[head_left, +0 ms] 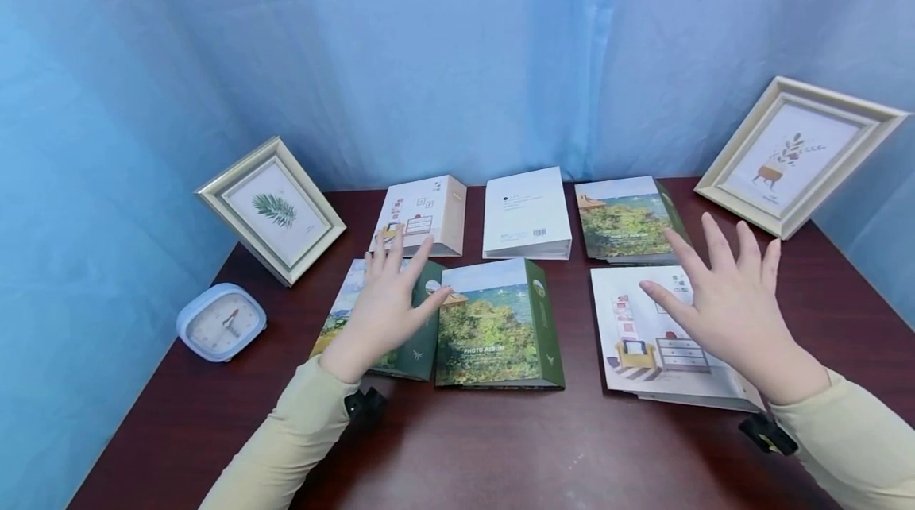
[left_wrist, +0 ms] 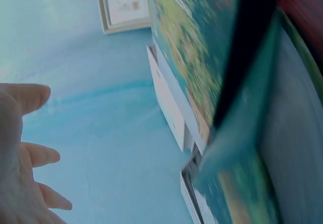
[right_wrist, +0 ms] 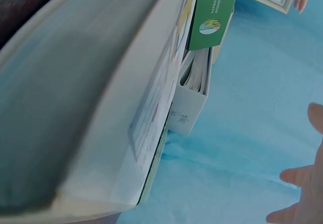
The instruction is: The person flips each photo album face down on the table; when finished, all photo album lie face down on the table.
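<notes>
Fingers spread, my left hand (head_left: pixel 382 305) hovers above a green-spined landscape album (head_left: pixel 411 351) and hides part of its cover. Right beside that one lies a similar photo album (head_left: pixel 489 327). On the other side, my right hand (head_left: pixel 736 315) is spread over a white album (head_left: pixel 629 319) with a yellow armchair on its cover. Neither hand holds anything. Behind them is a back row: a white furniture-print album (head_left: pixel 436 216), a white album with a barcode (head_left: pixel 527 212) and another landscape album (head_left: pixel 622 216). In the left wrist view, the left hand's fingers (left_wrist: pixel 43 154) are apart from the albums.
A frame with a fern print (head_left: pixel 282 208) stands at the left, with a pale blue clock (head_left: pixel 221 322) in front of it. At the back right stands another picture frame (head_left: pixel 793 152). Blue curtains (head_left: pixel 443 57) enclose the dark red table (head_left: pixel 536 446).
</notes>
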